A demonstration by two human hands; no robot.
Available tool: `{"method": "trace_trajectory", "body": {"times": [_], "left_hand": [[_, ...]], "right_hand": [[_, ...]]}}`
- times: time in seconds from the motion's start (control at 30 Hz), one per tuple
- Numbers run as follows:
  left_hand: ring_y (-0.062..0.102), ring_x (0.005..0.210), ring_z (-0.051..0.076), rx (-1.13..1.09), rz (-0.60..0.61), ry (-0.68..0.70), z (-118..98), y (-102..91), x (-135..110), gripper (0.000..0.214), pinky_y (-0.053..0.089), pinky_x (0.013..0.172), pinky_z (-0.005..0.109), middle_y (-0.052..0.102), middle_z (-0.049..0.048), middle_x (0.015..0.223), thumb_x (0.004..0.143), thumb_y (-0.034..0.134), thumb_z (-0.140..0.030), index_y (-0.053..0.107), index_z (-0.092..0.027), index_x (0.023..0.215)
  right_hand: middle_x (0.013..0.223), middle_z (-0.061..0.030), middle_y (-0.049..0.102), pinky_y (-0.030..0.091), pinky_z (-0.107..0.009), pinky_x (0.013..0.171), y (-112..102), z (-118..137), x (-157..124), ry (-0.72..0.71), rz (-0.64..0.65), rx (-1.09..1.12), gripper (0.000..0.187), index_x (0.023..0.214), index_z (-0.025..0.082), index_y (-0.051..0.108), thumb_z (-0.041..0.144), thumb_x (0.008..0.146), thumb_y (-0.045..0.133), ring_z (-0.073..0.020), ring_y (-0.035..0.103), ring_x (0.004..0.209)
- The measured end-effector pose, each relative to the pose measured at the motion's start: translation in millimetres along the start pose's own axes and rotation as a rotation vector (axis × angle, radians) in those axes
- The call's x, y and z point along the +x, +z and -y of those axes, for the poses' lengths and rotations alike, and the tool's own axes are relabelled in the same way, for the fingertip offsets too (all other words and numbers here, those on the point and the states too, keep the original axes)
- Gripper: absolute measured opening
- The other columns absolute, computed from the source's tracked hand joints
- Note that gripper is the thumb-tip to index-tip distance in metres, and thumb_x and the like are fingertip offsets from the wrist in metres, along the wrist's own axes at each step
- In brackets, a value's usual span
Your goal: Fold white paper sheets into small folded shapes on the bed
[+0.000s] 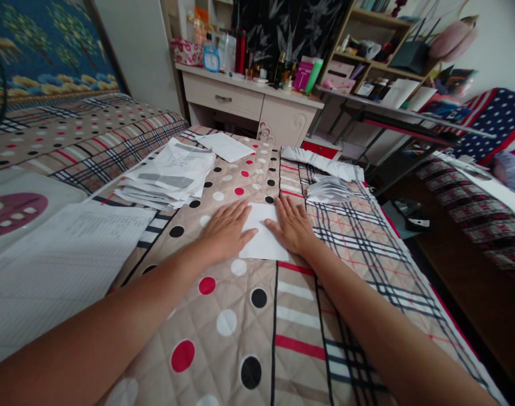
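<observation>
A small white sheet of paper lies flat on the quilted bedspread. My left hand rests flat over its left edge, fingers stretched forward and thumb on the paper. On the opposite edge lies my right hand, palm down with the fingers spread and the thumb pointing inward. Neither hand grips anything. Whether the sheet is folded, I cannot tell. Beyond my left hand sits a stack of printed papers. Past my right hand is a small pile of folded paper strips.
Large lined sheets spread at the left, beside a white item with a pink oval. A single white sheet and a long folded paper bundle lie farther back. A cream dresser stands behind the bed, a metal-framed desk at the right.
</observation>
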State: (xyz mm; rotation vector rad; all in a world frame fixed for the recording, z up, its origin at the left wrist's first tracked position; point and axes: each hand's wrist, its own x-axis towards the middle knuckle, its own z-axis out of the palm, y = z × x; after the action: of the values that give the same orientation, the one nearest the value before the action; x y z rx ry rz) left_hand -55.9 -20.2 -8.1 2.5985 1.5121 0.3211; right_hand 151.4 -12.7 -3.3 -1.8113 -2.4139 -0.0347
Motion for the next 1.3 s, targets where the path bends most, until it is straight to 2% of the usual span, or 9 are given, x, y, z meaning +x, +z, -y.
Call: {"method": "trace_trajectory", "body": {"times": [0.13,0.3,0.4,0.57,0.67,0.77,0.93,1.13,1.3], "left_hand": [[0.023,0.147,0.024,0.002,-0.017,-0.009,-1.6,0.5,-1.3,0.058,0.018,0.119,0.044,0.026,0.0098,0.159,0.097,0.031,-0.042,0.034,-0.015,0.148],[0.023,0.147,0.021,-0.009,-0.029,-0.019,-2.8,1.8,-1.3,0.055,0.018,0.119,0.043,0.027,0.0089,0.158,0.097,0.030,-0.038,0.034,-0.017,0.148],[0.023,0.147,0.022,-0.006,-0.023,-0.015,-2.7,1.6,-1.2,0.056,0.017,0.119,0.044,0.026,0.0092,0.159,0.097,0.030,-0.039,0.034,-0.016,0.148],[0.021,0.147,0.025,0.015,0.001,-0.004,-2.4,-0.1,-2.0,0.059,0.017,0.119,0.046,0.024,0.0104,0.159,0.097,0.031,-0.042,0.034,-0.013,0.148],[0.022,0.147,0.025,0.015,-0.012,-0.018,-0.5,1.1,-1.2,0.060,0.018,0.119,0.046,0.027,0.0096,0.159,0.097,0.031,-0.045,0.035,-0.014,0.148],[0.024,0.146,0.026,0.019,-0.074,-0.082,3.2,4.2,1.1,0.059,0.019,0.119,0.047,0.032,0.0103,0.157,0.097,0.030,-0.045,0.037,-0.013,0.147],[0.027,0.145,0.026,0.001,-0.121,-0.143,7.1,6.1,3.8,0.050,0.022,0.117,0.050,0.035,0.0079,0.155,0.098,0.029,-0.036,0.042,-0.018,0.143],[0.034,0.141,0.025,-0.066,-0.159,-0.118,13.9,5.9,6.4,0.047,0.029,0.115,0.049,0.044,0.0074,0.150,0.093,0.034,-0.017,0.050,-0.018,0.137],[0.042,0.136,0.023,-0.188,-0.217,-0.094,23.7,8.9,10.1,0.051,0.033,0.113,0.045,0.051,0.0062,0.144,0.086,0.040,-0.007,0.055,-0.019,0.133]], "right_hand": [[0.160,-0.0153,0.017,0.001,-0.057,0.118,-3.6,12.8,-17.6,-0.069,-0.069,-0.060,0.067,0.150,0.008,0.030,0.051,0.098,0.032,-0.0290,0.008,0.150],[0.160,-0.0116,0.017,0.015,-0.050,0.119,-16.7,32.7,-60.6,-0.263,0.073,0.057,0.061,0.153,0.015,0.023,0.043,0.100,0.030,-0.0241,0.014,0.149],[0.161,-0.0078,0.017,0.017,-0.050,0.119,-17.8,23.7,-56.3,-0.320,0.103,0.096,0.061,0.154,0.022,0.021,0.049,0.100,0.030,-0.0227,0.013,0.149],[0.160,-0.0100,0.019,0.019,-0.052,0.117,-6.2,-5.1,-5.8,-0.109,0.070,0.017,0.064,0.153,0.017,0.026,0.052,0.099,0.029,-0.0269,0.017,0.148],[0.159,-0.0128,0.023,0.020,-0.053,0.117,-1.4,-5.4,7.3,0.002,0.019,-0.022,0.065,0.152,0.013,0.027,0.051,0.099,0.030,-0.0287,0.020,0.147],[0.159,-0.0153,0.022,0.018,-0.053,0.117,-1.9,4.8,-7.8,0.009,0.020,-0.008,0.062,0.151,0.009,0.028,0.044,0.100,0.029,-0.0293,0.018,0.148],[0.159,-0.0143,0.021,0.016,-0.052,0.119,-13.5,9.2,-58.6,-0.093,0.063,0.186,0.059,0.151,0.008,0.030,0.027,0.095,0.033,-0.0251,0.014,0.149],[0.158,-0.0072,0.028,0.011,-0.056,0.119,-25.0,-5.9,-83.4,-0.176,0.114,0.562,0.081,0.143,0.019,0.045,0.008,0.063,0.046,-0.0255,0.020,0.148],[0.155,-0.0082,0.036,0.018,-0.054,0.119,-18.6,-3.7,-81.1,-0.166,0.002,0.596,0.069,0.141,0.022,0.049,0.008,0.073,0.049,-0.0249,0.031,0.144]]}}
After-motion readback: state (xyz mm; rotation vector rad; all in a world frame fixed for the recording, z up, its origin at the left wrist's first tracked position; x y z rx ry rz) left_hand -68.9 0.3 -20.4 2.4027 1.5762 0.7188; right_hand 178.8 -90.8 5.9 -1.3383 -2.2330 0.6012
